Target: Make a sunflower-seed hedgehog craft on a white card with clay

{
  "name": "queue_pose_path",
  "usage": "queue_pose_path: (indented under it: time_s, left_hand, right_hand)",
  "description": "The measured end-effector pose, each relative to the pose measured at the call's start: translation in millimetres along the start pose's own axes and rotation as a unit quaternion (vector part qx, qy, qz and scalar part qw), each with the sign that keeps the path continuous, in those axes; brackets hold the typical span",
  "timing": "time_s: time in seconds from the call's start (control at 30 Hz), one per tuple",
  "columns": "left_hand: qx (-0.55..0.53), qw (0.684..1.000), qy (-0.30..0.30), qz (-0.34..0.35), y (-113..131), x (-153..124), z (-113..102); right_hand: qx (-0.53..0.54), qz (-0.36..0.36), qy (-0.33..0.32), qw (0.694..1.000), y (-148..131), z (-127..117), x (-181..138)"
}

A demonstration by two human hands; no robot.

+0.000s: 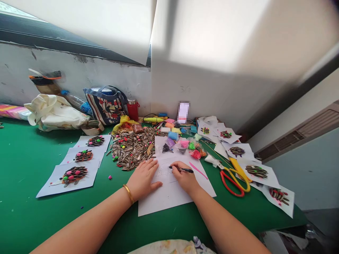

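Note:
My right hand (184,176) is closed around a black pen (186,170), its tip on a sheet of white paper (159,203). Faint drawn lines show on the sheet near the tip. Flat on the paper's left part rests my left hand (144,178), fingers spread, a gold bangle (128,194) at the wrist. Just beyond it lies a heap of striped sunflower seeds (135,150) mixed with small coloured balls. Bags of coloured clay (184,145) sit at the paper's far end, and a pink plastic tool (198,170) lies to the right of the pen.
Seed-covered hedgehog cards (71,176) lie at left; more cards (256,171) line the right edge. Red-handled scissors (231,183) and a yellow-handled pair (241,173) lie right of the paper. A cloth bag (106,106), a white bag (58,114) and a red flask (132,110) stand by the wall.

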State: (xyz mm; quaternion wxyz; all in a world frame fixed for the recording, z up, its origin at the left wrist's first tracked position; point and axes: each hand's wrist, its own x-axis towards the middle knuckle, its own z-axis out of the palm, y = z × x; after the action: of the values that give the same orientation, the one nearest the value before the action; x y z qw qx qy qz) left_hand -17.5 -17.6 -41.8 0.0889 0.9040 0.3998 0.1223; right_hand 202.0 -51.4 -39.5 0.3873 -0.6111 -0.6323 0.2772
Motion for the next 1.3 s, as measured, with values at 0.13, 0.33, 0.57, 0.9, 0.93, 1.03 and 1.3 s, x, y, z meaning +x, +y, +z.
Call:
queue_pose_path:
  time_s: [0.13, 0.33, 0.57, 0.9, 0.93, 1.03, 1.3]
  left_hand:
    - [0.0, 1.0, -0.004, -0.002, 0.9, 0.4, -1.0]
    - [0.0, 1.0, -0.002, -0.002, 1.3, 0.5, -1.6]
    - [0.007, 1.0, -0.01, -0.006, 2.9, 0.9, -4.0]
    - [0.01, 1.0, -0.018, -0.009, 3.9, 1.0, -6.4]
    - [0.008, 1.0, -0.017, -0.008, 3.9, 1.0, -6.2]
    - [0.002, 1.0, -0.013, -0.007, 4.0, 1.0, -6.2]
    - [-0.005, 1.0, -0.01, -0.008, 4.2, 0.7, -6.2]
  right_hand:
    - [-0.003, -0.001, -0.002, 1.0, -0.8, 0.1, -0.2]
    - [-0.016, 0.01, 0.001, 1.0, -2.5, 0.8, -0.2]
    - [0.006, 0.012, 0.006, 1.0, -1.2, 1.2, -0.3]
    - [-0.003, 0.004, -0.008, 1.0, -0.8, 2.0, 1.3]
    - [-0.007, 0.003, -0.008, 1.0, -1.0, 2.0, 1.2]
    - [-0.014, 0.004, -0.006, 1.0, -1.5, 2.2, 1.1]
    - [0.007, 0.004, 0.003, 1.0, 1.5, 1.4, 1.5]
